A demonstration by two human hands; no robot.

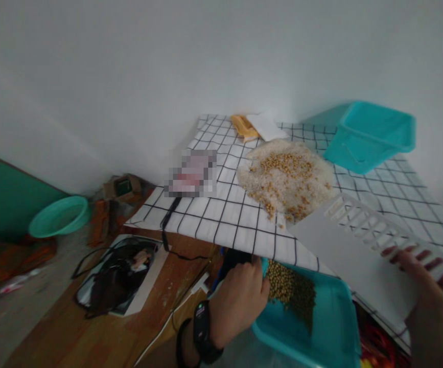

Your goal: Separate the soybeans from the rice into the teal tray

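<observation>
My left hand (240,291), with a black band on its wrist, is closed on the left rim of a teal plastic tray (332,312) just below the table's front edge. Yellow soybeans (280,282) and small dark green beans (301,299) lie in this tray, heaped toward its far left. In my right hand (432,291) is a white slotted plastic board (344,245), fingers around its slotted side. The board slants over the table edge, its far corner near a pile of white rice (252,174) mixed with soybeans.
A checked cloth (225,214) covers the table. A second teal bin (363,140) stands tilted at the back right. Yellow and white packets (267,127) lie against the wall, a blurred flat object (192,174) at left. Below are a dark bag (117,276) and a green basin (60,215).
</observation>
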